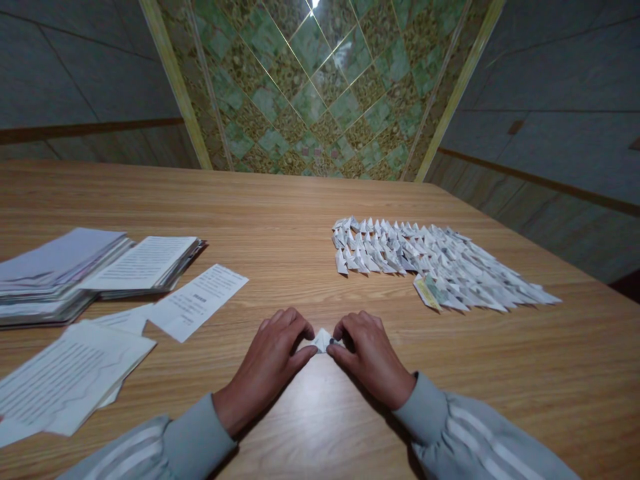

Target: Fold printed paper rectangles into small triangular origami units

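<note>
Between left hand (280, 348) and right hand (371, 355), at near centre of counter (310, 427): small folded white paper piece (323, 340). Gripped at its 2 ends by closed fingers of each hand. Off to the right, farther back: close-packed rows of pointed folded paper pieces (465, 267). Off to the left: 2 paper stacks (145, 263) side by side, loose printed slip (200, 301) just beside, overlapping text sheets (75, 373) nearer.

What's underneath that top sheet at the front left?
Beneath the top sheet, edges of other sheets peek out, lying on the table. Their covered parts, any writing there and how many sheets there are can't be seen.
</note>
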`<state>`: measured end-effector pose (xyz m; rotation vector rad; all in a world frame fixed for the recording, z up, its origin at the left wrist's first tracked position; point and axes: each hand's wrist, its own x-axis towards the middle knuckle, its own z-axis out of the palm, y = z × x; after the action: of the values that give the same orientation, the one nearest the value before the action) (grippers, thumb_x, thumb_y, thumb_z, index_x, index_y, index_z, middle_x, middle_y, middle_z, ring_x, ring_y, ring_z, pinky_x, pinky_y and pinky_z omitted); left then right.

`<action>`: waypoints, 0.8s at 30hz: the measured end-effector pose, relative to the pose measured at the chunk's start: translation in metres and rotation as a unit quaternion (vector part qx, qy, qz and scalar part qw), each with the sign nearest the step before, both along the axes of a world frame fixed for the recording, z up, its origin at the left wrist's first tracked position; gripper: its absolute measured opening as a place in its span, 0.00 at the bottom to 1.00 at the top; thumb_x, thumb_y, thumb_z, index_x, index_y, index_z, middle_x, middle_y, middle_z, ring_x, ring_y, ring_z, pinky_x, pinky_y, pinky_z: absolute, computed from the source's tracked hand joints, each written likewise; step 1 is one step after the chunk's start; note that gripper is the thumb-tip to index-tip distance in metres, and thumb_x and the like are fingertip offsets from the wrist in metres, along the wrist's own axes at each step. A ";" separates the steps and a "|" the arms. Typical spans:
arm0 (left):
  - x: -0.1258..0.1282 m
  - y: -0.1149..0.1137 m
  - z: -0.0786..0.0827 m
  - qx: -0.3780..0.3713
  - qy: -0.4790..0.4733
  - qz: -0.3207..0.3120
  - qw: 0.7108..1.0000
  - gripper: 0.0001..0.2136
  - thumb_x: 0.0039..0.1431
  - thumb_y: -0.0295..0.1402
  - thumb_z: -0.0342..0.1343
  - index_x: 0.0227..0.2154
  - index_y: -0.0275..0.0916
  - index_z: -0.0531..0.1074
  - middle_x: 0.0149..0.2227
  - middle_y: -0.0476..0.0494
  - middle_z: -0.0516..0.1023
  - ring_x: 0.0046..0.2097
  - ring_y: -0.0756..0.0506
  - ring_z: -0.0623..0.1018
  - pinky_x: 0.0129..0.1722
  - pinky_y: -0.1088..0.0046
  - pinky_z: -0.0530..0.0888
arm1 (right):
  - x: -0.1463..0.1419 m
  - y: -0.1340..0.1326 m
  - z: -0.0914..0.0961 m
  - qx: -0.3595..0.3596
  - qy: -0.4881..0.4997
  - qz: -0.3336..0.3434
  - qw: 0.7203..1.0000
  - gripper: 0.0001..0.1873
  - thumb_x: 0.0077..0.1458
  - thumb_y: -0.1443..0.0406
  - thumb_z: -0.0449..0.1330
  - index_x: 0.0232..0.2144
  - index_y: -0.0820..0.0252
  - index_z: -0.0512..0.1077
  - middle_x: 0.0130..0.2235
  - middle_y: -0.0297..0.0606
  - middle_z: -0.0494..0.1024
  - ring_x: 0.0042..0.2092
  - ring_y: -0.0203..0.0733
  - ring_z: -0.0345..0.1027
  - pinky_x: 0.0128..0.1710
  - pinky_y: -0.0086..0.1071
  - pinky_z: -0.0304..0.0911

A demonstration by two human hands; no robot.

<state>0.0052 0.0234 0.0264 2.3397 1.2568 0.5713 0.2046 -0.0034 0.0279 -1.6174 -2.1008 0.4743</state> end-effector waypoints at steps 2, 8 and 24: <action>0.000 0.001 -0.003 0.001 -0.011 -0.009 1.000 0.01 0.61 0.31 0.57 0.35 0.41 0.71 0.38 0.45 0.74 0.42 0.40 0.72 0.41 0.63 0.67 | 0.000 0.000 -0.002 -0.004 0.014 0.001 1.000 0.08 0.53 0.67 0.68 0.31 0.60 0.70 0.33 0.33 0.74 0.39 0.42 0.64 0.41 0.35 0.51; -0.002 0.001 -0.012 0.025 -0.032 -0.031 0.999 0.08 0.62 0.29 0.56 0.44 0.41 0.72 0.42 0.43 0.74 0.45 0.40 0.72 0.45 0.61 0.68 | 0.001 0.001 -0.007 0.000 0.038 0.009 0.999 0.10 0.52 0.69 0.69 0.29 0.60 0.70 0.32 0.32 0.74 0.38 0.41 0.64 0.40 0.34 0.51; 0.000 0.000 -0.004 -0.117 -0.182 0.003 0.976 0.03 0.58 0.31 0.58 0.30 0.39 0.70 0.26 0.51 0.72 0.29 0.48 0.70 0.30 0.72 0.64 | 0.003 0.002 0.002 0.158 0.049 0.098 0.981 0.11 0.54 0.68 0.68 0.27 0.60 0.68 0.29 0.33 0.72 0.35 0.41 0.62 0.42 0.36 0.52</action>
<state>0.0056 0.0237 0.0222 1.9311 1.0928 0.7676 0.2075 -0.0009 0.0297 -1.1942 -2.1434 0.2566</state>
